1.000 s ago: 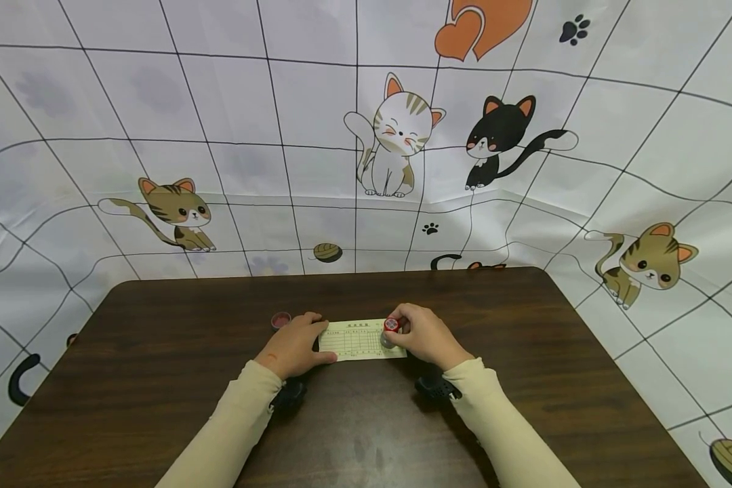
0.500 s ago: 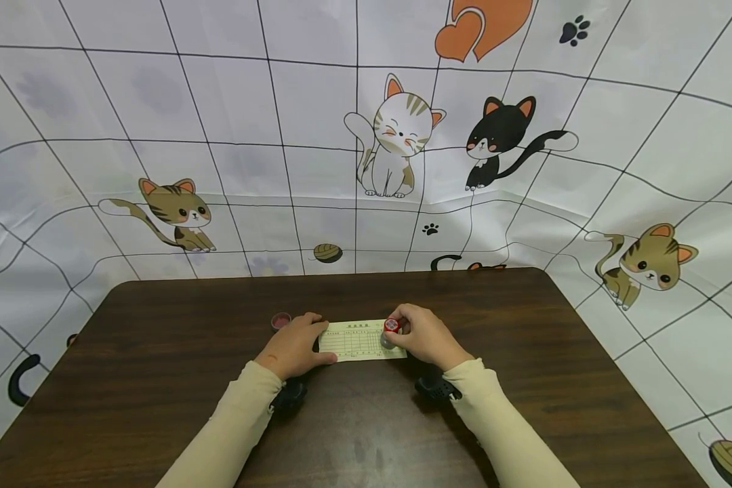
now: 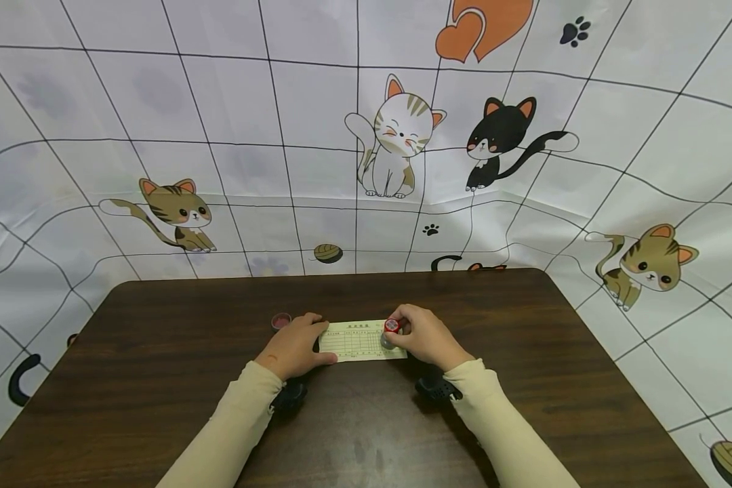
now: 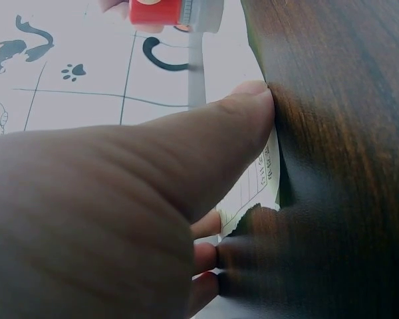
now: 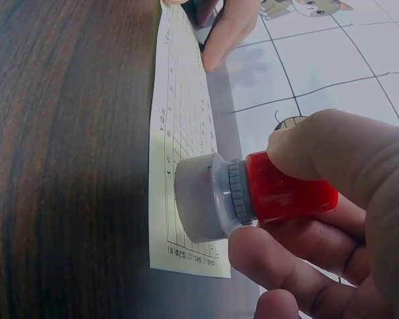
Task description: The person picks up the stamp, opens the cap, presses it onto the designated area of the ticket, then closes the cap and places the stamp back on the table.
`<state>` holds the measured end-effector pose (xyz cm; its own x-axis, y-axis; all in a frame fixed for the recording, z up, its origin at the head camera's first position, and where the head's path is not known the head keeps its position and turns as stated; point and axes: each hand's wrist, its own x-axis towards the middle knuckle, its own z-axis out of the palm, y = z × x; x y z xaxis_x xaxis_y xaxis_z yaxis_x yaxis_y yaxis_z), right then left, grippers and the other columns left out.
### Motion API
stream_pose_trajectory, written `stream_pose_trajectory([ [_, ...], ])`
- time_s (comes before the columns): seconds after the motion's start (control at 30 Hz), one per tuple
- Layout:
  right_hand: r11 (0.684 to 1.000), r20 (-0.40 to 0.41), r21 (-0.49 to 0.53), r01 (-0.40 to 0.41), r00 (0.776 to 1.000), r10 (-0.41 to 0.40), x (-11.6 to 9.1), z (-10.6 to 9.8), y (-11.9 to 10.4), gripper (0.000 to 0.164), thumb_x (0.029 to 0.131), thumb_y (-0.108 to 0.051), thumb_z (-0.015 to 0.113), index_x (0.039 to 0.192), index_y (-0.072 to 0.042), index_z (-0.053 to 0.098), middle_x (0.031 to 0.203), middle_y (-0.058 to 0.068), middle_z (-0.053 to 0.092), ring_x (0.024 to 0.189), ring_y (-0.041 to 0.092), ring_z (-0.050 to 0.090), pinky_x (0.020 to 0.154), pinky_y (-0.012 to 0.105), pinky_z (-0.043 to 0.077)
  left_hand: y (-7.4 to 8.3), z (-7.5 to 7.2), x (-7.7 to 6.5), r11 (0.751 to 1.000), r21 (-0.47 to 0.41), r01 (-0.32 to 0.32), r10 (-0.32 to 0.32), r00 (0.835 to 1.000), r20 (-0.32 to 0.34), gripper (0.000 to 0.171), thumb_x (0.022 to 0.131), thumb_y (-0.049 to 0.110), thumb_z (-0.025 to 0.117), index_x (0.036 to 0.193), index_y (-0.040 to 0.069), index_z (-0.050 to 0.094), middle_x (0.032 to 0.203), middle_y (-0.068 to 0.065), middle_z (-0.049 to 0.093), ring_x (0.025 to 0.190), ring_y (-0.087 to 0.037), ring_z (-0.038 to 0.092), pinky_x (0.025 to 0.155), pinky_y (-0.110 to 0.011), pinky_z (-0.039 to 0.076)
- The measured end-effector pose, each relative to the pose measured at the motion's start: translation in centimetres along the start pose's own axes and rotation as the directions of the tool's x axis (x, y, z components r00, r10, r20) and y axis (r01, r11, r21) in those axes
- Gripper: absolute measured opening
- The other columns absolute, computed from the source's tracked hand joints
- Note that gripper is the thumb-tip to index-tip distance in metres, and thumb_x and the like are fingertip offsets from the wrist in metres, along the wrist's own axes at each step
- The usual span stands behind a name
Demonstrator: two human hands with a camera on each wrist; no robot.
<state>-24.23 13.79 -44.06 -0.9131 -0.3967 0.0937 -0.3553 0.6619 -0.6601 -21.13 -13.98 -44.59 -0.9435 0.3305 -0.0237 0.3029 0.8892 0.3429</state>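
Observation:
A pale yellow-green printed form [image 3: 356, 342] lies on the table. My left hand [image 3: 293, 346] rests at its left end, thumb on the near corner and fingers toward the far corner. In the left wrist view the thumb [image 4: 233, 123] lies straight along the form's edge. My right hand [image 3: 430, 335] grips a self-inking stamp [image 3: 392, 327] by its red handle, between thumb and fingers. The stamp's grey, partly clear base [image 5: 201, 198] stands upright on the form's right end, as the right wrist view shows. Its underside is hidden.
A small round reddish container [image 3: 280, 320] sits just beyond the left hand. The dark wooden table [image 3: 366, 420] ends at a white curtain [image 3: 219, 102] printed with cats and grid lines. A black band [image 3: 437, 388] with a device circles each wrist.

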Motion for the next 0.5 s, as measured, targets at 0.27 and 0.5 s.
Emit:
stream_pose_trajectory([
  [0.27, 1.000, 0.010, 0.025, 0.004, 1.000, -0.004, -0.05, -0.07, 0.09, 0.013, 0.092, -0.019, 0.080, 0.101, -0.014, 0.072, 0.090, -0.005, 0.067, 0.074, 0.010, 0.059, 0.064, 0.028, 0.051, 0.04, 0.06, 0.02, 1.000, -0.002, 0.005, -0.005, 1.000, 0.002, 0.077, 0.089, 0.047, 0.080, 0.146, 0.001, 0.057, 0.151, -0.021, 0.051, 0.139, -0.040, 0.049, 0.111, -0.055, 0.043],
  [0.5, 1.000, 0.008, 0.026, 0.008, 1.000, -0.009, 0.02, -0.08, 0.15, 0.013, 0.092, -0.018, 0.081, 0.101, -0.014, 0.072, 0.089, -0.005, 0.067, 0.072, 0.010, 0.059, 0.063, 0.027, 0.050, 0.03, 0.08, 0.07, 1.000, 0.001, 0.008, -0.008, 1.000, 0.005, 0.077, 0.089, 0.047, 0.080, 0.147, 0.001, 0.057, 0.152, -0.021, 0.050, 0.139, -0.040, 0.049, 0.112, -0.055, 0.043],
])
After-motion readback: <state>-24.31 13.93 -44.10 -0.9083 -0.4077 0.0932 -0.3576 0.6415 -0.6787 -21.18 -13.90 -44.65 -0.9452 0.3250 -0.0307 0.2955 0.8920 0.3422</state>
